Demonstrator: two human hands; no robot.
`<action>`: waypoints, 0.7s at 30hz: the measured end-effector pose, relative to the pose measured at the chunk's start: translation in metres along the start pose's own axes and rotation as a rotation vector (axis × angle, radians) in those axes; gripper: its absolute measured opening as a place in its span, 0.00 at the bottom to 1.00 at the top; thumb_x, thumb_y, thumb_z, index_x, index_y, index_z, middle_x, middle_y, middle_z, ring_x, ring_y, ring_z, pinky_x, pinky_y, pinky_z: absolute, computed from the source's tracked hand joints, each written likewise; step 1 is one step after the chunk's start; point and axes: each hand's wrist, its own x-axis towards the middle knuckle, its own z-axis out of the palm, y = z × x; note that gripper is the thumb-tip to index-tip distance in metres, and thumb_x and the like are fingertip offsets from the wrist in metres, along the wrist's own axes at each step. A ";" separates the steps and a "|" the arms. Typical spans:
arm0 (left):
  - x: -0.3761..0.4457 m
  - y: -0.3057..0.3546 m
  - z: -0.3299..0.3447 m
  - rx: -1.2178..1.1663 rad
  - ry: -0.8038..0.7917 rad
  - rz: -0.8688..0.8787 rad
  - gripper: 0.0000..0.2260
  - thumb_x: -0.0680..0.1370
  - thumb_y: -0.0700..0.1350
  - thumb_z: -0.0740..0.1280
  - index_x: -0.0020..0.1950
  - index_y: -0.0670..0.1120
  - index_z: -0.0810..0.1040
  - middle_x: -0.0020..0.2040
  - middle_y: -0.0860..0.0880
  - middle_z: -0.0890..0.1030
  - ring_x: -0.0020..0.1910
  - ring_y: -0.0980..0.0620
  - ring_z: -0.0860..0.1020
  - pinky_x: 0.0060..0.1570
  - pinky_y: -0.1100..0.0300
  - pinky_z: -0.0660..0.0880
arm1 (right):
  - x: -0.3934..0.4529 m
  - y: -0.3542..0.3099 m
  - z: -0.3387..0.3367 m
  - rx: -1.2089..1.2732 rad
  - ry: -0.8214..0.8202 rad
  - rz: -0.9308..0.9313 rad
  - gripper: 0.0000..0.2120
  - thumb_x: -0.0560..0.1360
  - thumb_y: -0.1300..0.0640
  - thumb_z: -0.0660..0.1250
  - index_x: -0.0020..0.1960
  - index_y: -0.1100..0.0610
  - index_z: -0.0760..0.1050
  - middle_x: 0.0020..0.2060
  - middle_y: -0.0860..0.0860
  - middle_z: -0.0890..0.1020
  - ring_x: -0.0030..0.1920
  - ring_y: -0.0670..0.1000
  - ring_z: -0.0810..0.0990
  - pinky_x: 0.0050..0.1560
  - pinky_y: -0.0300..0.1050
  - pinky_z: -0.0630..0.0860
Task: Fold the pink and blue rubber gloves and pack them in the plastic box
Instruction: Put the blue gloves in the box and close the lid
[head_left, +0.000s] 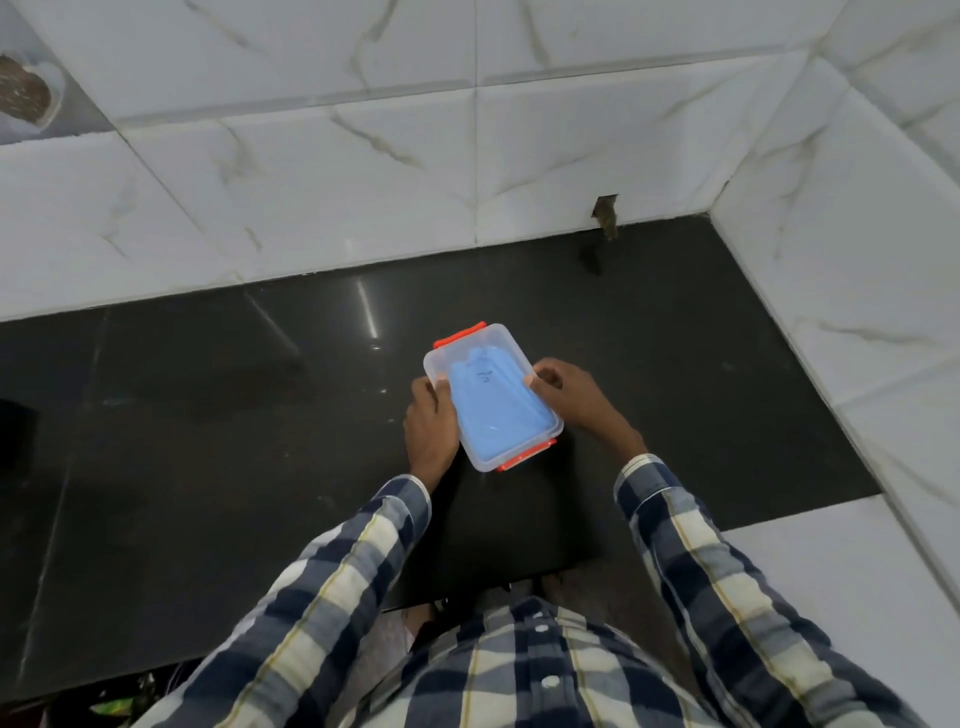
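A clear plastic box (500, 347) with orange clips at both short ends lies on the dark counter, its lid on. Through the lid a folded blue rubber glove (491, 410) shows flat inside. No pink glove is visible; it may lie hidden under the blue one. My left hand (430, 426) grips the box's left long side, fingers curled over the rim. My right hand (569, 397) grips the right long side near the far end, fingertips on the lid's edge.
The dark stone counter (208, 441) runs left and toward me. White marble-patterned tiled walls (363, 156) close the back and right side. A small hole with brown debris (605, 213) marks the back wall's base. The counter's front edge sits near my body.
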 end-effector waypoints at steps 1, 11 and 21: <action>-0.002 0.007 0.011 0.005 -0.029 0.017 0.19 0.86 0.64 0.54 0.68 0.53 0.69 0.59 0.52 0.81 0.56 0.50 0.83 0.61 0.44 0.81 | -0.002 0.009 -0.010 -0.005 0.031 0.011 0.12 0.83 0.43 0.66 0.58 0.50 0.79 0.53 0.46 0.84 0.54 0.48 0.84 0.58 0.48 0.84; -0.020 0.067 0.112 -0.008 -0.332 0.118 0.22 0.84 0.63 0.64 0.73 0.53 0.71 0.54 0.57 0.83 0.47 0.52 0.86 0.42 0.48 0.87 | -0.029 0.088 -0.105 -0.035 0.253 0.131 0.12 0.84 0.43 0.65 0.59 0.49 0.79 0.54 0.47 0.82 0.54 0.48 0.82 0.59 0.50 0.82; -0.027 0.096 0.166 0.055 -0.447 0.136 0.25 0.84 0.65 0.62 0.76 0.54 0.69 0.58 0.55 0.83 0.48 0.50 0.88 0.45 0.49 0.88 | -0.044 0.130 -0.144 0.022 0.350 0.143 0.12 0.84 0.41 0.64 0.59 0.49 0.78 0.54 0.47 0.82 0.53 0.47 0.83 0.60 0.50 0.82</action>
